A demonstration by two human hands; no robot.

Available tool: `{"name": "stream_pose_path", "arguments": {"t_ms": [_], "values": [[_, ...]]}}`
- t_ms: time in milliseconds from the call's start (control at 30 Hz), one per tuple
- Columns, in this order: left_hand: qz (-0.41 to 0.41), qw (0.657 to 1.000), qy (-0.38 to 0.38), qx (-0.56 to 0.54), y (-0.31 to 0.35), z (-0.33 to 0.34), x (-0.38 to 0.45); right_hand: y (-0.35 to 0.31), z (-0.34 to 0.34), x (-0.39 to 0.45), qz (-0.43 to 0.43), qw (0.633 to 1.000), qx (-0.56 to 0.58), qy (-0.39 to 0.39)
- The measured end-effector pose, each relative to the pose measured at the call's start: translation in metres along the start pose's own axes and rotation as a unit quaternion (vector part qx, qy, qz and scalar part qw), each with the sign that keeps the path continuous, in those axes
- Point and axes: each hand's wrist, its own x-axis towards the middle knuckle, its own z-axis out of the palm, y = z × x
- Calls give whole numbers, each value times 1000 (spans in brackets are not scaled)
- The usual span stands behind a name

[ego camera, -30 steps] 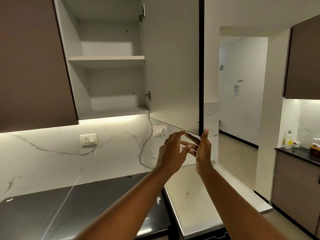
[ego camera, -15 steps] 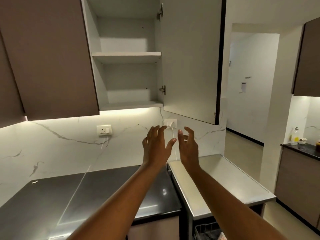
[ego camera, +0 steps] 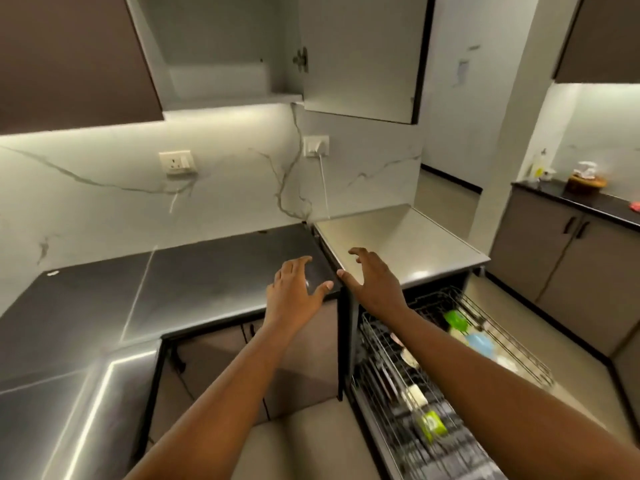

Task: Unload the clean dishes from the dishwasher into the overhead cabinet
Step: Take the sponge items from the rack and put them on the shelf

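The overhead cabinet stands open at the top, its door swung out to the right and its visible lower shelf bare. Below right, the dishwasher's wire rack is pulled out, holding a green cup, a blue bowl, a yellow-green item and pale dishes. My left hand hovers over the dark counter's corner, fingers spread, holding nothing. My right hand hovers over the dishwasher's steel top, fingers spread and empty.
A dark counter wraps around the left. Two wall sockets sit on the marble backsplash, one with a white cord. A doorway opens at the right, beyond it a second counter with a bottle and small items.
My view has tilted down from the cabinet to the counter and dishwasher. Both hands dropped from near the cabinet door's lower corner to counter height, still empty and spread.
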Motion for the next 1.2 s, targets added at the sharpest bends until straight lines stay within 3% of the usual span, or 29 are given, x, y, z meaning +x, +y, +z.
{"name": "stream_pose_path", "arguments": {"t_ms": [267,567,833,1200], "values": [[4,991,-134,20,29,81,-39,99,-30,-80,120,991,-32,-48],[10,967,-251,43,104,209,-57,241,-95,-149,228,971,-55,-48],[-49,948,-312,37,151,304,-86,333,-123,-185,246,959,-70,-120],[-85,930,-357,33,124,369,-86,376,-75,-198,243,933,-79,-252]]}}
